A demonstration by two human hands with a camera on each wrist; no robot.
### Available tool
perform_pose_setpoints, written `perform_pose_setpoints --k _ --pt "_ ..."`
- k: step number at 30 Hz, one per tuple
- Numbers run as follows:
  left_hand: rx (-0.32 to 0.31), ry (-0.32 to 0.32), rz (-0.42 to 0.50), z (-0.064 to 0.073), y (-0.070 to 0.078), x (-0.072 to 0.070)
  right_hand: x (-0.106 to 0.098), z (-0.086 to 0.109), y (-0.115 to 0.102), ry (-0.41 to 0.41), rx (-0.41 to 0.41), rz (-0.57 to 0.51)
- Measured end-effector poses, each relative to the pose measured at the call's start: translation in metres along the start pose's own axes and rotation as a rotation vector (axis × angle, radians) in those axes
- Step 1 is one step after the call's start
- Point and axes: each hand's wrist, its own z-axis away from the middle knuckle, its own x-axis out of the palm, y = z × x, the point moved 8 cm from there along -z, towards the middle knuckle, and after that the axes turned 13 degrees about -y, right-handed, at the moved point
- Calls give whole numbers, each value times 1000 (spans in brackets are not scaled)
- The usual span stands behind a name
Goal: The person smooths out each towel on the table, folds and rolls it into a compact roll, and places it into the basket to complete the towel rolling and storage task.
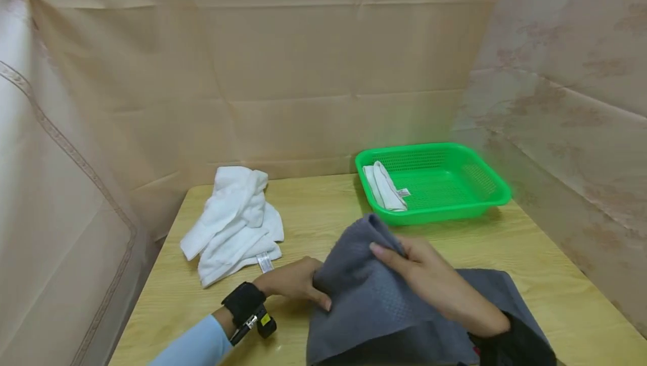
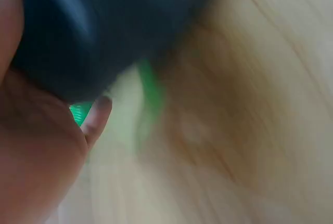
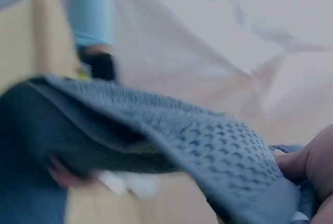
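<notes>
Grey cloth [image 1: 366,304]: top w/in R grip [image 1: 432,279], L side w/in L grip [image 1: 293,282].

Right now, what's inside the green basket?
The green basket holds a folded white cloth at its left end, with a small tag sticking out. Whatever is under or within the folds is covered, so I can't tell.

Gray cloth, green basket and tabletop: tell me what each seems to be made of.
Gray cloth: matte textile, perhaps cotton or microfiber; it folds softly and shows a dimpled texture and fuzzy edge. Green basket: probably molded plastic with a slight sheen, judging by its uniform color and perforated walls. Tabletop: wood or wood-look laminate, by its pale grain; the pictures leave open which.
</notes>
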Motion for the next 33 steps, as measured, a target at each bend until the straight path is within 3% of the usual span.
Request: perform_pose_setpoints --k 2,4,7,9,12,15,18,21,25,27,29,33 --pt "-27 -35 -29 -3 -10 2 -29 22 2 52 39 -23" --pt "-54 -24 -24 3 -16 0 -60 42 15 103 92 -10" --pt "-64 22 -41 15 -18 -5 -104 61 56 160 183 65" --pt "-50 42 -72 17 -16 -8 -129 68 89 204 244 174" --pt "-25 54 -120 16 -17 -9 -152 72 139 253 331 320" --pt "-50 61 -154 14 -24 -5 -162 70 174 289 372 481" --pt "-82 69 -171 15 -32 1 -163 67 190 343 387 619" --pt "-88 80 -229 17 -31 4 -161 62 181 429 325 807" --pt "-18 79 -507 19 -12 14 -136 59 152 533 196 1100" --pt "37 77 -674 20 3 23 -115 50 144 477 181 1148" --pt "95 58 -802 21 17 35 -92 37 143 349 219 1085" --pt "159 -72 -923 18 36 69 -50 0 141 139 230 990"
